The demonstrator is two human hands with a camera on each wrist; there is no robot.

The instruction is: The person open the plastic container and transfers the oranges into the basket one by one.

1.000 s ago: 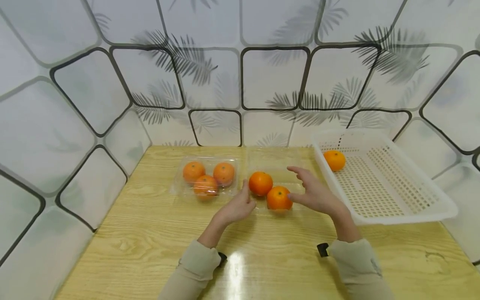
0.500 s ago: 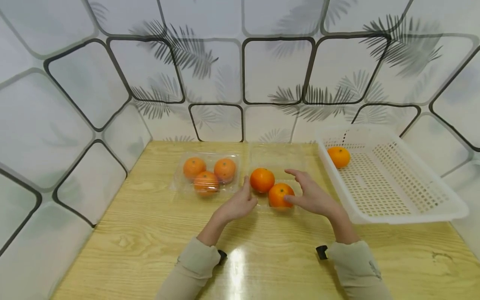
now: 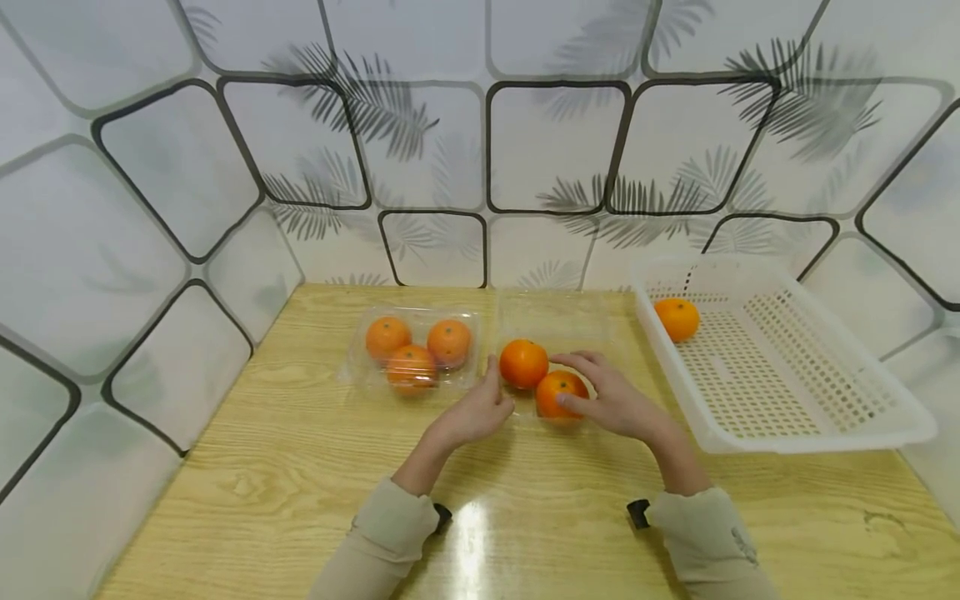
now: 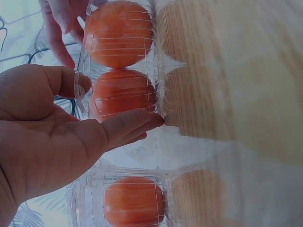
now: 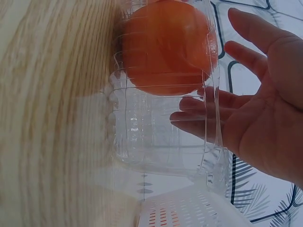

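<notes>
An open clear plastic box (image 5: 147,142) holds two orange citrus fruits, like mandarins: a left one (image 3: 523,363) and a nearer right one (image 3: 555,390). My left hand (image 3: 474,412) grips the box's left side; in the left wrist view its thumb (image 4: 81,85) bends over the rim and its fingers (image 4: 130,125) lie along the outer wall. Around the nearer fruit my right hand (image 3: 617,402) spreads its fingers, thumb in front and forefinger behind. Whether it touches the fruit, I cannot tell. In the right wrist view some fingers (image 5: 194,116) show through the clear plastic.
Left of the open box stands a shut clear box (image 3: 456,314) with three orange fruits (image 3: 411,369) inside. At right a white perforated basket (image 3: 690,408) holds one fruit (image 3: 677,320). A patterned wall covering (image 3: 555,150) rises behind the wooden table (image 3: 285,483).
My right hand has come in closer around the nearer fruit, its forefinger moving left and down behind it. The left hand stays on the box; the head view has shifted slightly.
</notes>
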